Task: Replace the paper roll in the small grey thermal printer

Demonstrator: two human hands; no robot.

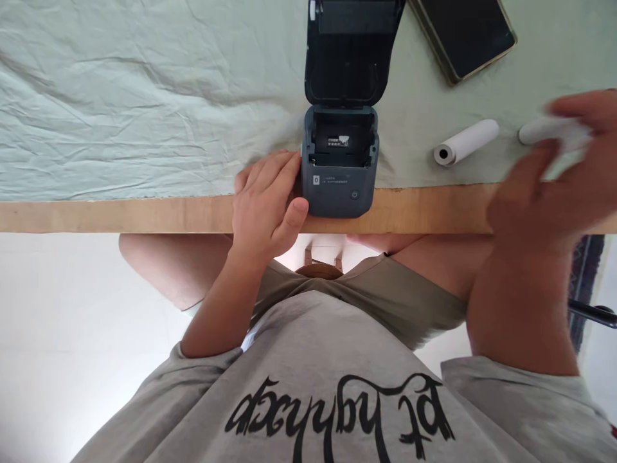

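Observation:
A small dark blue-grey printer [341, 191] stands at the table's front edge with its lid [347, 64] raised and its paper bay exposed. My left hand [270, 206] rests against the printer's left side, fingers together and thumb apart, holding nothing. To the right of the printer, a white paper roll [470, 141] lies on the cloth. Farther right, my right hand [562, 167], blurred by motion, has its fingers around a second white roll [535, 130]; whether that roll touches the cloth cannot be made out.
A black phone [470, 32] in a case lies at the top right, behind the paper roll. Wrinkled pale green cloth [144, 96] covers the table, leaving a bare wooden front edge [116, 215]. My legs are below that edge.

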